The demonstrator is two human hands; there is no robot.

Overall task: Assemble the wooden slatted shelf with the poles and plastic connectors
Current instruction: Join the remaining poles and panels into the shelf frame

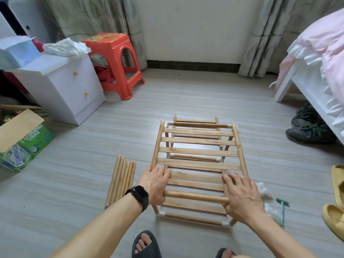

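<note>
**Shelf: both hands on top tier**

The shelf (199,153) stands on the tiled floor (74,202) at centre frame. A lower tier shows beneath the upper slats, and there are white connectors (161,214) at the corners. The left hand (156,185) lies flat on the near left corner, fingers straight over a slat. The right hand (242,196) lies flat on the near right, fingers spread across the slats. A bundle of loose poles (121,181) lies on the floor just left of the shelf. White cabinet (61,86) and red stool (115,53) upper left; bed (316,53) at right edge.
</note>
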